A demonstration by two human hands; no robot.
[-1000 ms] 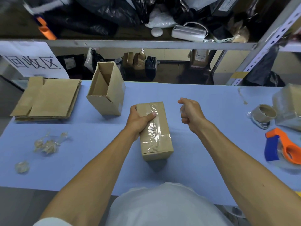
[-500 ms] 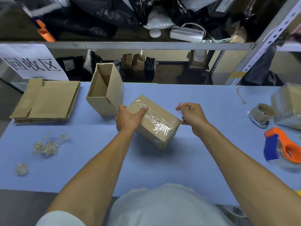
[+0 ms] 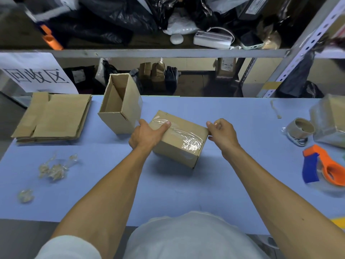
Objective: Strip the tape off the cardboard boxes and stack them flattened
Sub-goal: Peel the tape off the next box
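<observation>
A small closed cardboard box [image 3: 177,146] with clear tape across its top lies skewed at the middle of the blue table [image 3: 168,193]. My left hand [image 3: 147,135] grips its left end, thumb on the taped top. My right hand [image 3: 222,133] is at the box's far right corner, fingers curled and pinching at the tape end there. An open-topped box [image 3: 121,107] stands just to the left. A stack of flattened cardboard [image 3: 54,116] lies at the far left.
Crumpled tape scraps [image 3: 56,169] and a smaller wad [image 3: 26,196] lie at the left front. A tape roll [image 3: 300,128], an orange and blue tape dispenser [image 3: 324,165] and a plastic-wrapped box [image 3: 332,122] sit at the right. A cluttered metal shelf [image 3: 168,53] runs behind.
The taped box has been turned from lengthwise to skewed across the table. My right hand came from hovering apart to the box's right corner.
</observation>
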